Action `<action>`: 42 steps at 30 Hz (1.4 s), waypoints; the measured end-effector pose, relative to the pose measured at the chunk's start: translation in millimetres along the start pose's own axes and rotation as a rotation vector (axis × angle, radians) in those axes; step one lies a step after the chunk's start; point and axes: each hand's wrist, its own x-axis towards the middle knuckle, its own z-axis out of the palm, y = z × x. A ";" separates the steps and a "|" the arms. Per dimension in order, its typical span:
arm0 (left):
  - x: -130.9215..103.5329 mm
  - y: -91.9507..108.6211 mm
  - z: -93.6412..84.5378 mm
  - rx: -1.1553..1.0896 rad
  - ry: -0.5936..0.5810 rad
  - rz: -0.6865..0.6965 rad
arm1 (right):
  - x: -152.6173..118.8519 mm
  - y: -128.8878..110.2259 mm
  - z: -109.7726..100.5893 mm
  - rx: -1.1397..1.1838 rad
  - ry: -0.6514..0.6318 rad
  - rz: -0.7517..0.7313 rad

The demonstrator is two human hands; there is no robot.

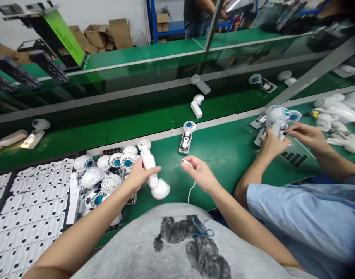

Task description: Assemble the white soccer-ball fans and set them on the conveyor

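My left hand (137, 175) is closed round the handle of a white handheld fan (148, 161), its small round slotted head pointing away from me. A fluffy white ball (160, 189) sits at the handle's near end. Between the thumb and fingers of my right hand (201, 173) is the white plug of a cable (191, 190), which hangs down toward my lap. Plug and fan are apart. Just beyond my hands, an opened fan (185, 142) lies on the green bench with its inner parts showing. Several fans with white and blue heads (127, 161) are piled beside my left hand.
At the left, a black tray (13, 176) holds rows of white casing parts. Beyond the bench edge, a green conveyor belt (136, 126) carries spaced-out fans (196, 109). To my right, a co-worker's hands (274, 141) handle a fan near black round pieces (294, 159).
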 end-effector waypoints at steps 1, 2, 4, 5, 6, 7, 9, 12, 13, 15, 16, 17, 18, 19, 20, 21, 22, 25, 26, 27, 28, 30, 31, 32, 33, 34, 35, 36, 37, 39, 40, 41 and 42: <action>7.4 6.0 4.2 -0.177 0.033 -0.006 | -1.6 -1.1 1.3 0.060 0.011 -0.002; 13.3 11.1 9.6 -0.283 0.049 0.012 | -2.6 -1.4 2.8 0.126 0.039 0.008; 18.0 18.5 22.9 -0.387 0.081 0.094 | -2.7 0.1 5.6 0.303 0.119 0.073; 16.3 20.9 30.0 -0.457 0.102 0.134 | -1.7 2.0 6.8 0.396 0.148 0.113; 12.2 22.4 36.5 -0.529 0.114 0.167 | -0.3 4.4 7.8 0.479 0.160 0.151; 6.1 23.2 41.9 -0.592 0.113 0.190 | 1.6 7.2 8.4 0.543 0.152 0.182; -9.1 23.7 46.6 -0.658 0.038 0.188 | 5.7 12.7 7.9 0.610 0.109 0.211; -26.0 24.4 37.1 -0.688 -0.329 0.033 | 9.0 15.4 2.9 0.642 0.075 0.205; -28.1 24.8 31.7 -0.709 -0.459 -0.048 | 8.9 13.9 1.0 0.650 0.068 0.200; -27.5 24.7 23.4 -0.705 -0.611 -0.206 | 7.3 7.9 -1.2 0.610 0.036 0.172; -25.8 24.0 22.3 -0.654 -0.627 -0.275 | 6.3 4.1 -0.8 0.552 0.009 0.141; -23.9 22.7 23.7 -0.574 -0.618 -0.334 | 5.4 0.2 0.4 0.471 -0.023 0.104; -22.0 21.1 27.3 -0.480 -0.599 -0.380 | 4.8 -3.3 2.4 0.374 -0.051 0.066; -19.9 19.4 32.6 -0.394 -0.574 -0.410 | 4.4 -6.3 4.7 0.263 -0.066 0.025; -17.5 17.9 38.6 -0.334 -0.530 -0.417 | 4.1 -8.5 6.8 0.148 -0.057 -0.015; -14.7 16.8 44.3 -0.303 -0.468 -0.406 | 3.9 -10.3 8.4 0.043 -0.022 -0.053; -11.1 16.6 48.8 -0.295 -0.391 -0.381 | 3.6 -11.6 9.2 -0.055 0.025 -0.093; 1.9 20.5 51.3 -0.317 -0.160 -0.291 | -0.1 -15.7 8.8 -0.250 0.108 -0.191; 6.1 23.0 48.9 -0.326 -0.108 -0.274 | -2.2 -17.3 8.7 -0.269 0.096 -0.192; 10.0 25.3 45.6 -0.338 -0.072 -0.264 | -4.3 -18.6 9.2 -0.274 0.073 -0.180; 13.4 27.3 41.9 -0.354 -0.050 -0.254 | -5.9 -19.6 10.3 -0.261 0.055 -0.159; 19.5 29.5 35.8 -0.405 -0.062 -0.248 | -6.8 -19.9 13.6 -0.202 0.045 -0.120; 21.8 29.9 34.0 -0.438 -0.083 -0.251 | -6.2 -19.7 15.2 -0.169 0.053 -0.110; 23.3 30.2 33.4 -0.470 -0.097 -0.255 | -5.3 -19.5 16.5 -0.134 0.059 -0.102; 23.8 30.8 33.9 -0.496 -0.099 -0.258 | -4.9 -19.8 17.5 -0.099 0.062 -0.097; 23.1 31.8 35.5 -0.509 -0.091 -0.262 | -5.4 -20.5 18.2 -0.066 0.058 -0.094; 21.6 33.2 37.9 -0.512 -0.074 -0.263 | -6.8 -21.7 18.6 -0.039 0.048 -0.091; 19.5 35.0 40.8 -0.509 -0.059 -0.257 | -9.1 -23.3 18.8 -0.017 0.036 -0.091; 17.5 36.8 44.0 -0.509 -0.054 -0.250 | -11.8 -25.0 18.8 -0.005 0.027 -0.095; 15.3 39.6 49.8 -0.511 -0.074 -0.250 | -16.5 -28.0 18.3 -0.008 0.010 -0.104; 15.4 40.2 51.9 -0.516 -0.091 -0.252 | -17.9 -28.9 18.0 -0.013 0.003 -0.106; 16.1 40.4 53.3 -0.520 -0.108 -0.254 | -18.6 -29.3 17.7 -0.014 -0.006 -0.108; 16.9 40.2 54.1 -0.522 -0.128 -0.259 | -18.8 -29.3 17.4 -0.013 -0.015 -0.108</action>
